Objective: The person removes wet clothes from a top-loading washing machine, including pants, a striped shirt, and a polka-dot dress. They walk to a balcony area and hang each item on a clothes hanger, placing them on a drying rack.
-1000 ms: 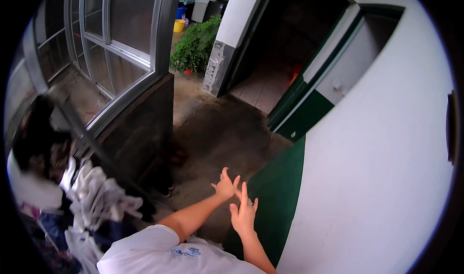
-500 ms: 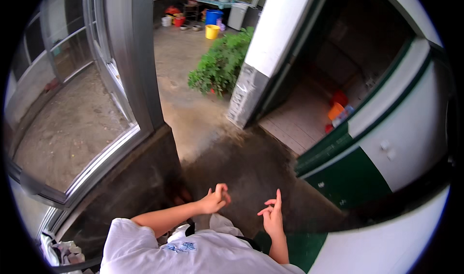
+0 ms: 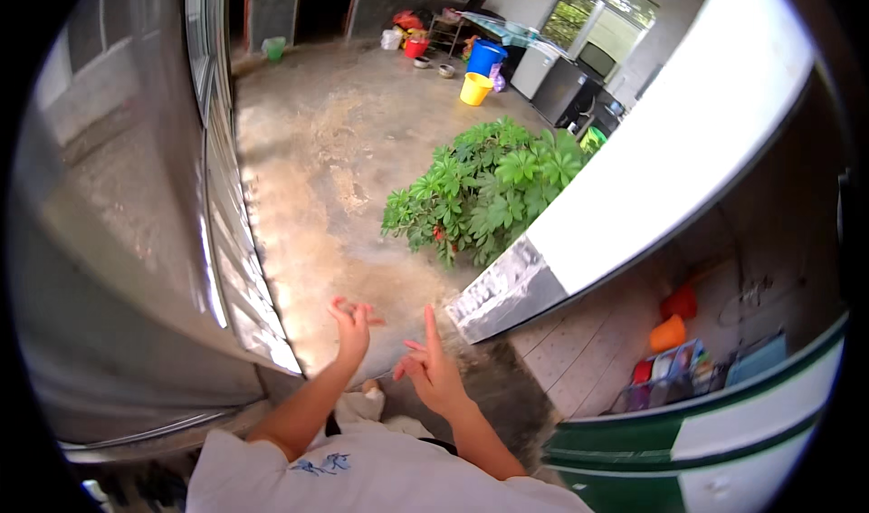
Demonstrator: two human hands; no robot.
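Note:
Both hands are raised in the air before my white shirt (image 3: 398, 481), with nothing in either. My left hand (image 3: 354, 329) has loosely bent, spread fingers and is above the bare concrete floor (image 3: 303, 232). To its right, my right hand (image 3: 433, 374) points its index finger forward, while its other fingers curl loosely and stand apart. The lower corner of a white and grey wall end (image 3: 516, 282) is the thing nearest to my right hand, without contact. Below the hands, part of my light trousers (image 3: 362, 404) shows.
A leafy green plant (image 3: 493, 187) stands ahead, beside the wall end. Farther off are a yellow bucket (image 3: 475, 89), a blue bin (image 3: 486, 57) and a dark cabinet (image 3: 566, 92). Metal-framed panels (image 3: 217, 241) line the left. A tiled room on the right holds an orange container (image 3: 667, 333) and a crate (image 3: 674, 373).
I have moved forward through the passage, so the plant and buckets appear nearer and the window frame has passed left. Both hands have risen in view; the right is now closer to the left.

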